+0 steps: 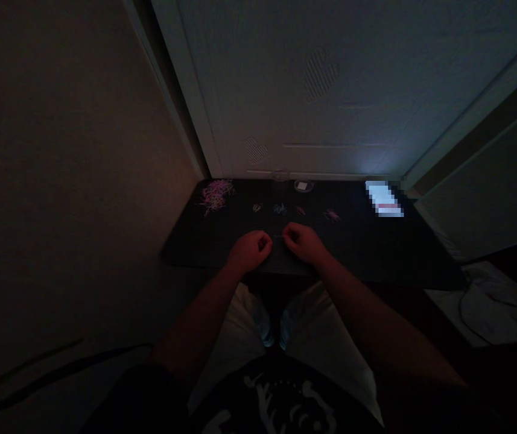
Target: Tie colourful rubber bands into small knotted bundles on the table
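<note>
Over the dark table, my left hand (pixel 253 249) and my right hand (pixel 301 241) face each other, fingers pinched closed. A thin pale strand (pixel 279 236) stretches across the short gap between them, one end in each pinch; it looks like a small elastic band, though the dim light hides detail. Just beyond my hands lie small heaps of thin coloured bands: a yellowish heap (pixel 257 208), a blue heap (pixel 280 208), a red heap (pixel 300 211) and a pink-purple heap (pixel 331 215). A larger mixed pile (pixel 216 196) sits at the far left corner.
A clear round container (pixel 280 175) and a round clear lid-like piece with a white label (pixel 303 186) stand at the table's back edge. A bright phone-like screen (pixel 383 199), blurred out, is at the right. A white panel (pixel 258 90) rises behind the table (pixel 376 253).
</note>
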The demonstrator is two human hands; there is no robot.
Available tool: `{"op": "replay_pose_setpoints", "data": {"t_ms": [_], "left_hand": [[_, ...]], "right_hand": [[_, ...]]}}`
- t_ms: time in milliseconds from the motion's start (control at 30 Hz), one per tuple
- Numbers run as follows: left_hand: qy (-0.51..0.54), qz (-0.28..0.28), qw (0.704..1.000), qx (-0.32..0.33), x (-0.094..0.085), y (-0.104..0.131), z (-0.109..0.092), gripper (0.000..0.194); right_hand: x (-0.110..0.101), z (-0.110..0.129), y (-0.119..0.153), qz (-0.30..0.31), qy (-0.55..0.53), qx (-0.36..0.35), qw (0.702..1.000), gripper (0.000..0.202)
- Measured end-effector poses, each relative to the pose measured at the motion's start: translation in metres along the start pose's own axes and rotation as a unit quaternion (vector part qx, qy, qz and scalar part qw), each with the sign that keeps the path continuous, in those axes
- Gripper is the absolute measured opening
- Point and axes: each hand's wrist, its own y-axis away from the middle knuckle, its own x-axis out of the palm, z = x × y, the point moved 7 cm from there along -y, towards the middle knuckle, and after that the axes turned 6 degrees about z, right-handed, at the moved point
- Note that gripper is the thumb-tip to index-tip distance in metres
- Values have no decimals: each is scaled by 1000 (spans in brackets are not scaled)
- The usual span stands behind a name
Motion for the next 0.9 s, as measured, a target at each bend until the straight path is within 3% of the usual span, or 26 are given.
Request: {"op": "replay_pose_setpoints", "data": {"t_ms": [267, 433, 900], "left_hand": [[18, -16, 1000, -3, -2, 0, -2, 29], [13, -4, 1000, 1, 1, -1, 0, 20], [12, -4, 1000, -11, 0, 0, 0, 17]], "right_hand": [[5, 4, 0, 30, 10, -27, 999, 7], [5, 4, -1, 35, 27, -29, 999, 7], [3, 0, 0, 18, 18, 2, 1000, 5]]}}
